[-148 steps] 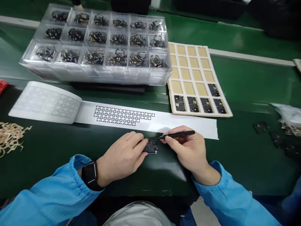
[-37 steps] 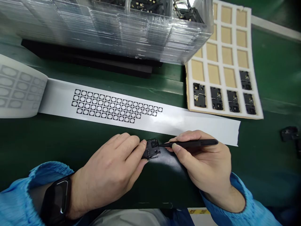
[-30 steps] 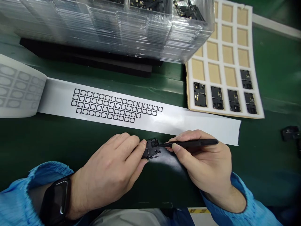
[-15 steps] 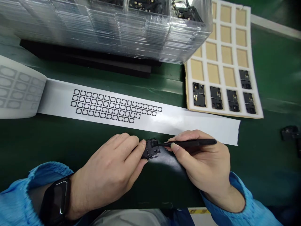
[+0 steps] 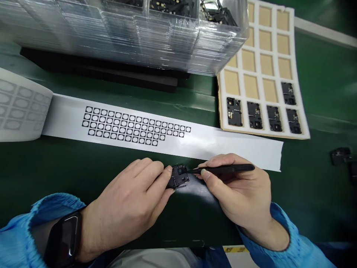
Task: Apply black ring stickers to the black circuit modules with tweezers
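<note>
Between the thumb and fingers of my left hand [image 5: 131, 203] is a small black electronic module [image 5: 178, 178], held just above or on the green table; its left end is hidden by the fingers. My right hand [image 5: 241, 193] is closed around black tweezers [image 5: 227, 169] in a pen-like grip. The tweezers' tip points left and meets the module's upper right part; whether anything is pinched there is too small to tell. Behind both hands lies a white strip of square black stickers [image 5: 126, 126] with pale round centres, in several rows.
A foam tray [image 5: 255, 131] at the back right holds several black modules in its near cells. Stacked clear plastic trays [image 5: 167, 48] with black parts stand at the back, beside a black bar [image 5: 111, 76]. The sticker roll [image 5: 25, 126] is at left. Black parts [image 5: 340, 156] lie far right.
The whole view has shifted slightly, so everything sits a little further left. Both hands keep their hold, and the tweezers' tip stays at the module.
</note>
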A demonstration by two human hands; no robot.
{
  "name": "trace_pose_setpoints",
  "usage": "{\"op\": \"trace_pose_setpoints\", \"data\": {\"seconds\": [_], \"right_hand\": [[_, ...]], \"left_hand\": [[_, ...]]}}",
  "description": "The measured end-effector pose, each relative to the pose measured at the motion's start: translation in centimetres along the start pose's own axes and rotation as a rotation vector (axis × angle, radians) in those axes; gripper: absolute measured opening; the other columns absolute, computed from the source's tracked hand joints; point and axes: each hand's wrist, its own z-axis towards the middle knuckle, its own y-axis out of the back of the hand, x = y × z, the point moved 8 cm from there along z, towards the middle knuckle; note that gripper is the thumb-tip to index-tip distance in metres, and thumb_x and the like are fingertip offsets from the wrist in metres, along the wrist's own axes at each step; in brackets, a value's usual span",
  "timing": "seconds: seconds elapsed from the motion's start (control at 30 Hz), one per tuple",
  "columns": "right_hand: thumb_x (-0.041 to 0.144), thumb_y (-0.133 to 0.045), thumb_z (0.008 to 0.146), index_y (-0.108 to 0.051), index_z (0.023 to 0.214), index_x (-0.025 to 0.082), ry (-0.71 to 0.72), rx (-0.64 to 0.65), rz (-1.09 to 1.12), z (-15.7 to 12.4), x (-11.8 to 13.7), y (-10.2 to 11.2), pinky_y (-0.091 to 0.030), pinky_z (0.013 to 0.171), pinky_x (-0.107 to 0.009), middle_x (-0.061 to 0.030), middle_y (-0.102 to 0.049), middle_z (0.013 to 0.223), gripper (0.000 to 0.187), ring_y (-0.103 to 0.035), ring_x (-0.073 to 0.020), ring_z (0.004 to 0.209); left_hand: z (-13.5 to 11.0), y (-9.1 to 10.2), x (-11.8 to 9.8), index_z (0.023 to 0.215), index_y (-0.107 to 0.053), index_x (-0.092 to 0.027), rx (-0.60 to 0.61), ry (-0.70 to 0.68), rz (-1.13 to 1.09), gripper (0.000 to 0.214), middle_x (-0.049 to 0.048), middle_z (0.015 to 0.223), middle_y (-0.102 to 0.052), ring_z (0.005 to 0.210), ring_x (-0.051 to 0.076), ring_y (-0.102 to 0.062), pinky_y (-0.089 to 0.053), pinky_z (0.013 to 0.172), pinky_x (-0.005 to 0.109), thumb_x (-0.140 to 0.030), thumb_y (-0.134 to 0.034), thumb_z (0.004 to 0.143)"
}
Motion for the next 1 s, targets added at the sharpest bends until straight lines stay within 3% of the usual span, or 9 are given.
{"op": "trace_pose_setpoints", "data": {"seconds": [0.73,1.0], "right_hand": [[0.011,-0.078,0.082,-0.073,0.089,0.022,0.0,0.005,-0.034,-0.3,-0.2,-0.1,-0.064,0.058,-0.022,-0.0002,-0.081,0.082,0.014,-0.079,-0.0176,0.069],[0.002,-0.076,0.082,-0.071,0.102,0.024,0.189,0.047,-0.071,-1.6,1.4,-0.5,-0.067,0.075,-0.035,-0.004,-0.08,0.094,0.03,-0.079,-0.0223,0.086]], "left_hand": [[-0.2,0.1,-0.1,0.128,-0.063,0.002,-0.019,-0.017,0.014,0.034,0.0159,0.105,-0.063,0.093,0.027,-0.057,-0.055,0.077,0.046,-0.013,-0.067,0.097],[-0.4,-0.6,0.0,0.142,-0.06,-0.014,0.073,-0.022,0.035,0.046,0.0112,0.103,-0.056,0.084,0.023,-0.05,-0.049,0.068,0.042,-0.011,-0.061,0.097]]}}
